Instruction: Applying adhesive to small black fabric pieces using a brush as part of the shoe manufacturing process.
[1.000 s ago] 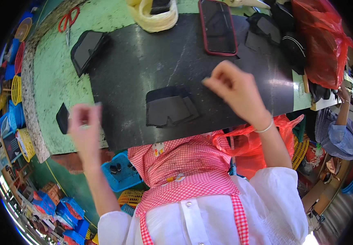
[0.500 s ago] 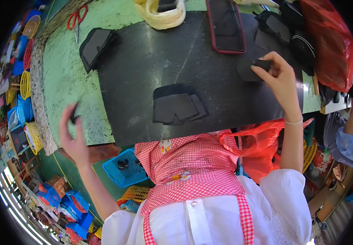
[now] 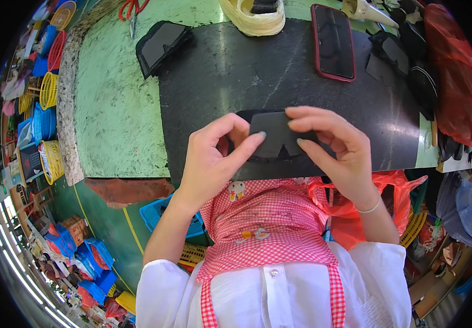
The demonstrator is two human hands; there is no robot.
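Observation:
A flat dark grey piece (image 3: 275, 131) with a small V-shaped notch in its lower edge lies over a black, larger layer near the front of the black mat (image 3: 236, 82). My left hand (image 3: 212, 156) pinches its left side, thumb on top and fingers curled behind. At its right side my right hand (image 3: 337, 139) has thumb and fingertips bent around the edge. Whether small dark pieces are under my fingers is hidden. A similar grey-on-black stack (image 3: 162, 45) lies at the mat's far left corner.
Scissors (image 3: 132, 13) with red handles, a roll of pale yellow tape (image 3: 255, 22) and a phone (image 3: 333, 44) in a red case lie along the far side. More black pieces (image 3: 394, 54) and a red plastic bag (image 3: 457, 76) are at right. A blue basket (image 3: 157, 214) stands below the table.
Both hands have come inward from the mat's sides to the notched grey piece at the front. My view has shifted left, so the table things appear further right.

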